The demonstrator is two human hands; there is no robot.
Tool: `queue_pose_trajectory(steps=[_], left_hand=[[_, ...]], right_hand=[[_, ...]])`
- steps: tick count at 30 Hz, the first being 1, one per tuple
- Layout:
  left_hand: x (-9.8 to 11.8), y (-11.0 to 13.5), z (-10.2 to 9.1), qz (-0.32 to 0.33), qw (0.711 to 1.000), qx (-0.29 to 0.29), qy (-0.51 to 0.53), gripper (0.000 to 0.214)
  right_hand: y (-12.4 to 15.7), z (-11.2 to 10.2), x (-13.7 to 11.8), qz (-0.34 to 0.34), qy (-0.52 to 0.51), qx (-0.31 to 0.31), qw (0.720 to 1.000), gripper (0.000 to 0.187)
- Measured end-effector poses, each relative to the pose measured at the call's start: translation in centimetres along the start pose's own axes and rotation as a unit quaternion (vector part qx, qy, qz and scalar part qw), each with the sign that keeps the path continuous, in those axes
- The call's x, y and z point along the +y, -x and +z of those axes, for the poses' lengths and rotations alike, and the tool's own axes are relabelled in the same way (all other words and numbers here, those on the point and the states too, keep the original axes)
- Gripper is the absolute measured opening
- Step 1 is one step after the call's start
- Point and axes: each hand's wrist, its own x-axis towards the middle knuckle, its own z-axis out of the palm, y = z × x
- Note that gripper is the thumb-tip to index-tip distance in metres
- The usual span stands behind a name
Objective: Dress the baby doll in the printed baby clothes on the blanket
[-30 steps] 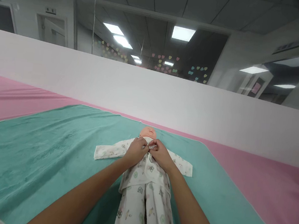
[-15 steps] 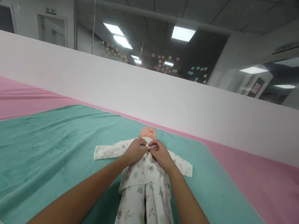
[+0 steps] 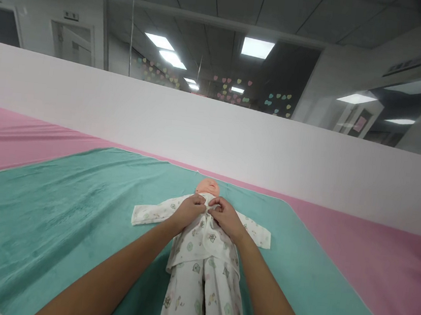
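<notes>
A baby doll (image 3: 208,186) lies on its back, head away from me. It wears a white long-sleeved shirt (image 3: 199,245) printed with small animals, its sleeves spread to both sides. Matching trousers (image 3: 183,297) reach toward me. At the upper chest, just below the doll's head, my left hand (image 3: 190,210) pinches the left edge of the shirt's front opening. Close beside it, my right hand (image 3: 225,215) has bent fingers closed on the other edge. A small gap separates the fingertips. Whatever fastener lies under them is too small to make out.
Beneath the doll is a green blanket (image 3: 73,212) with a pale edge, laid over a pink sheet (image 3: 382,260). Behind it stands a low white wall (image 3: 213,132). Above that wall, glass (image 3: 215,56) carries heart-shaped stickers and reflections of ceiling lights.
My left hand has shifted slightly left, leaving a small gap between the fingertips of both hands. The right hand stays nearly in place, and the doll lies as before.
</notes>
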Motion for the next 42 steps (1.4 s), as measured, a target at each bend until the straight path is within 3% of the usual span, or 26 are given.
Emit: queue_pose_trajectory(steps=[8, 21, 38, 42], left_hand=[[-0.8, -0.1, -0.2, 0.006, 0.996, -0.028, 0.079, 0.009], [-1.9, -0.6, -1.0, 0.027, 0.992, -0.082, 0.092, 0.014], [-1.6, -0.1, -0.3, 0.036, 0.998, -0.011, 0.057, 0.014], [-1.3, 0.0, -0.3, 0.026, 0.997, -0.007, 0.075, 0.025]], right_hand=[[0.0, -0.1, -0.1, 0.006, -0.018, -0.001, 1.0, 0.02], [0.1, -0.2, -0.1, 0.019, -0.036, -0.008, 0.999, 0.021], [0.5, -0.3, -0.7, 0.011, -0.036, 0.002, 0.999, 0.02], [0.3, -0.1, -0.7, 0.009, -0.034, 0.013, 0.999, 0.019]])
